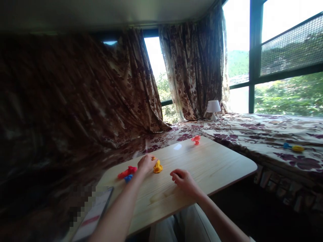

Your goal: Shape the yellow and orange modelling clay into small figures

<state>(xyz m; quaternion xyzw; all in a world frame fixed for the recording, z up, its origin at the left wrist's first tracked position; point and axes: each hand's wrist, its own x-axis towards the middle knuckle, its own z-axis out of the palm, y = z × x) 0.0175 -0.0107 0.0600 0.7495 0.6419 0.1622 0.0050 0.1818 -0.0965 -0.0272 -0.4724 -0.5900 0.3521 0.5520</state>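
Note:
My left hand (147, 163) reaches over the wooden table, its fingers closed on the upper part of a small, lumpy yellow plastic-looking toy (158, 167). The toy's exact kind is hard to make out. To the right, my right hand (183, 179) hovers low over or rests on the tabletop, its fingers curled in and no object showing in them. Left of my left hand lie a red toy (127, 172) and a blue piece (128, 178), partly behind my left forearm. Near the table's far edge stands a coral-red toy (195, 139) on a small base.
The pale wooden table (217, 164) has rounded corners. A flat panel with a dark edge (94, 211) lies at its left. Beyond is a flowered cover (247, 127) bearing a white lamp (213, 107) and a blue-and-yellow toy (294, 147). Patterned curtains (186, 67) hang behind.

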